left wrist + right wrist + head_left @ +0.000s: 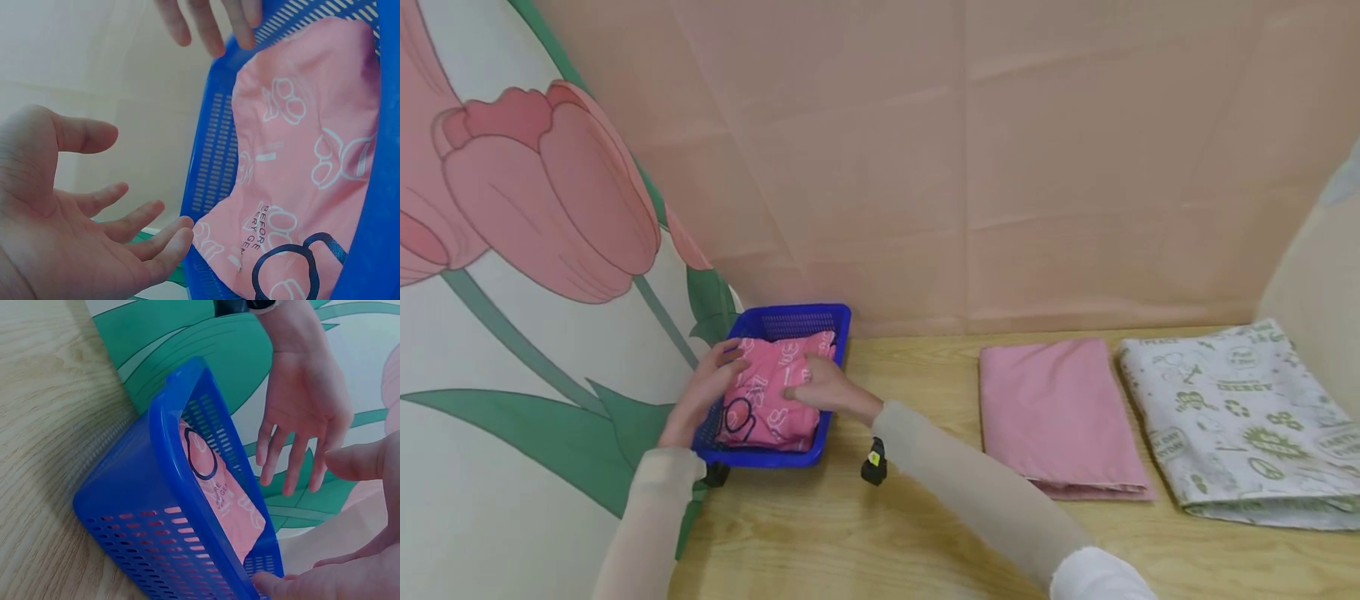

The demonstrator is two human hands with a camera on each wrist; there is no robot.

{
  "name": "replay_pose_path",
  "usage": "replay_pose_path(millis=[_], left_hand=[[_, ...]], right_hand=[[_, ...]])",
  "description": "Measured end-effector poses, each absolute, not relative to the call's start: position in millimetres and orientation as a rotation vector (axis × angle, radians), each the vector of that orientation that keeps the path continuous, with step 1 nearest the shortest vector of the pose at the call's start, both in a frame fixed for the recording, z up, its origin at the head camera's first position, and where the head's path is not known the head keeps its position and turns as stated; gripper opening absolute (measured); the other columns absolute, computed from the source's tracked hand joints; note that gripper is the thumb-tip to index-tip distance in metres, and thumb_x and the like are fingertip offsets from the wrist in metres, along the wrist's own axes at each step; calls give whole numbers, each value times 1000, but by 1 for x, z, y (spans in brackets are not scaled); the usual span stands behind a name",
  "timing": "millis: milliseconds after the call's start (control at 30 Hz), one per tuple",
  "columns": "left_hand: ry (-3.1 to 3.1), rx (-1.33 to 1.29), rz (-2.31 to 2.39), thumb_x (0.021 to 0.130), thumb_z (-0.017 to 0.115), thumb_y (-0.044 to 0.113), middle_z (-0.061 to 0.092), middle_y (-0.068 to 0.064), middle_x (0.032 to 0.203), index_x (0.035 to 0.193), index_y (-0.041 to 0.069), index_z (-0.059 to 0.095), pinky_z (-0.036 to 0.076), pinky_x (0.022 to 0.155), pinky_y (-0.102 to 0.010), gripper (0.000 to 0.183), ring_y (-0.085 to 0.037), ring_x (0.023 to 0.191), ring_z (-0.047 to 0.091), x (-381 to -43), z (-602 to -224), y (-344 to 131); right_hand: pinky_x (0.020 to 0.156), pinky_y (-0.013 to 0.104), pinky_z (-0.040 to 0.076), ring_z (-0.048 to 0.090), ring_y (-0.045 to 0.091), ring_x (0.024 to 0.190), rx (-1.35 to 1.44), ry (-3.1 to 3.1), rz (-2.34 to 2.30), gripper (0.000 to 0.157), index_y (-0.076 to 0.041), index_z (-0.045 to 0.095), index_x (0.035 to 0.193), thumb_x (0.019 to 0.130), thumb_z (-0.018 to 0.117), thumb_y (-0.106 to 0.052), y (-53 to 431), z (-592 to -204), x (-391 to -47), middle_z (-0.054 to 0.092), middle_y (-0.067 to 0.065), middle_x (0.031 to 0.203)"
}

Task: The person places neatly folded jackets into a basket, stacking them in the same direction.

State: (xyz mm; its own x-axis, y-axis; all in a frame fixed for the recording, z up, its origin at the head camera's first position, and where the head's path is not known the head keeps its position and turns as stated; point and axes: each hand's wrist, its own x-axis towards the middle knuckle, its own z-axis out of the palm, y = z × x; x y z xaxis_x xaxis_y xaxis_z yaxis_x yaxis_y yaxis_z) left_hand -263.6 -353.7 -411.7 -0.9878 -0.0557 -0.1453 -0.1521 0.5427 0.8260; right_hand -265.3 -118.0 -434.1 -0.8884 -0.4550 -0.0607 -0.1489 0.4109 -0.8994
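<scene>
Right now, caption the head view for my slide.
Left hand and right hand at a basket holding printed pink cloth; plain pink cloth and white cloth lie folded at right.

Extends the left arm (651, 508) steeply upward from the lower edge of the head view and the right arm (970, 492) along a diagonal from the lower right. Holds the left hand (709, 379) and the right hand (827, 385) opposite each other, near but apart. In the left wrist view, shows the left palm (69, 250), with thumb (90, 135) well clear of loosely bent fingers (140, 220); in the right wrist view, likewise parts the right thumb (359, 461) from the fingers.
</scene>
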Motion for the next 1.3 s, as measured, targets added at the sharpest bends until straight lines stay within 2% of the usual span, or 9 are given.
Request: replay_pose_path(millis=[133,367,567,700,933,1200,1300], left_hand=[[2695,-153,1435,110,54,24,34,-29,169,167,1,25,34,126,-60,68,-46,156,34,-264,-413,-350],[2721,-157,1436,111,53,27,36,-26,169,167,4,28,30,128,-61,66,-45,156,34,-255,-413,-341],[2741,-145,1446,111,54,31,38,-23,169,168,9,29,28,128,-62,67,-44,157,33,-248,-417,-336],[2701,-153,1515,111,55,28,39,-23,168,169,8,27,34,126,-59,67,-43,155,37,-247,-422,-332],[2691,-140,1620,111,55,21,43,-24,164,165,4,33,42,121,-59,61,-43,147,47,-246,-431,-317],[2675,-84,1715,109,57,14,43,-23,164,163,3,37,40,123,-58,59,-43,150,44,-236,-435,-290],[2674,-64,1733,109,58,14,45,-23,163,161,3,40,41,122,-58,57,-43,148,47,-237,-435,-281]], right_hand=[[119,53,47,51,39,146,-518,2319,-1507,87,-1,32,165,98,76,-33,-106,-434,-264,47,22,163],[111,51,54,54,39,142,-602,2245,-1588,73,-1,35,163,105,66,-34,-88,-437,-263,47,25,160],[109,49,55,59,42,137,-624,2226,-1662,68,0,38,161,106,63,-31,-72,-435,-261,51,25,156],[105,48,58,62,40,131,-622,2219,-1687,67,0,41,159,106,64,-34,-59,-431,-260,52,25,155],[110,54,54,58,41,139,-580,2244,-1691,66,-3,41,160,108,62,-36,-39,-432,-260,52,22,157],[111,53,54,58,40,139,-535,2247,-1749,64,-6,42,160,107,62,-37,-15,-442,-256,51,18,159],[112,53,53,58,39,139,-516,2238,-1779,65,-7,42,161,107,64,-36,-4,-441,-253,53,16,157]])
